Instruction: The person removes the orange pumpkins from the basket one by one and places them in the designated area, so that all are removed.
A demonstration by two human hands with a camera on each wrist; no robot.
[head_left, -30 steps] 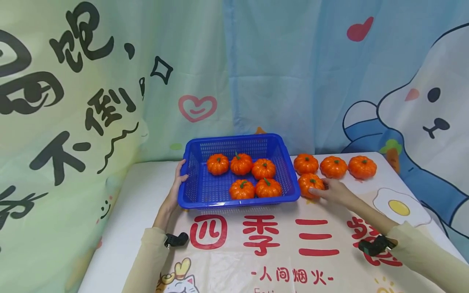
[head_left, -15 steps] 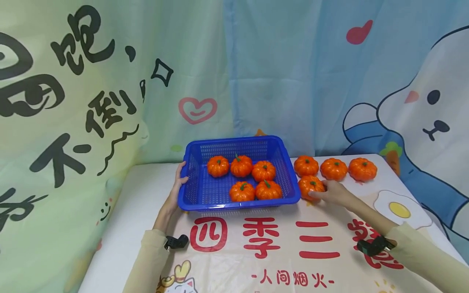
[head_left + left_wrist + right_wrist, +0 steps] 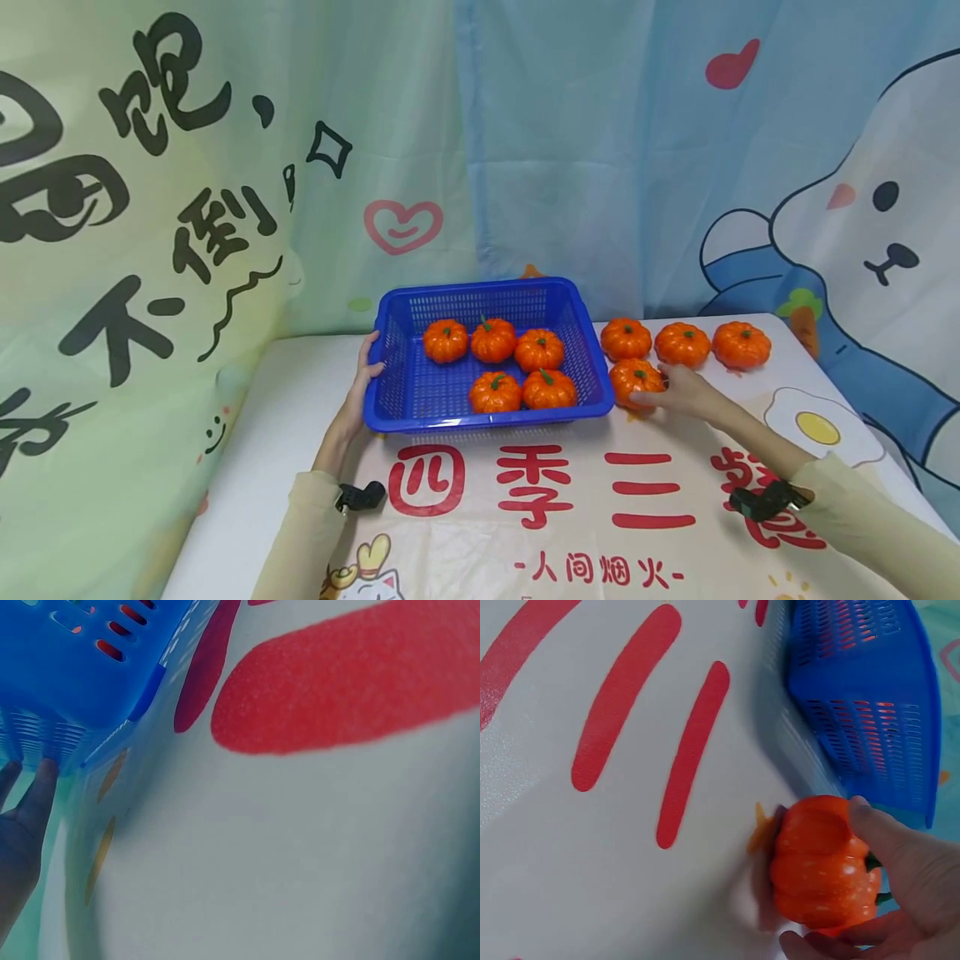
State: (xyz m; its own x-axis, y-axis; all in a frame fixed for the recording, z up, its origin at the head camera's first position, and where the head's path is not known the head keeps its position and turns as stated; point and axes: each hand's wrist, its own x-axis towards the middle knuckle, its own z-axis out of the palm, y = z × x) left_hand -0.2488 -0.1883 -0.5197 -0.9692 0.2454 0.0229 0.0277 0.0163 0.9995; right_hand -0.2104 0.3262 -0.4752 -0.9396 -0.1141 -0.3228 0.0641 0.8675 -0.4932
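A blue plastic basket with slotted walls holds several small orange pumpkins. Against its left side rests my left hand, its fingers fairly straight where they touch the wall in the left wrist view. To the right of the basket, my right hand grips another orange pumpkin on the table, thumb on one side and fingers on the other. That pumpkin has a green stem and sits close beside the basket's right wall.
Behind the gripped pumpkin stand a left pumpkin, a middle pumpkin and a right pumpkin in a row. A printed cloth covers the table's middle. A patterned curtain hangs directly behind the table.
The head view has shifted very slightly. Both hands, the basket and the pumpkins stay in practically the same places.
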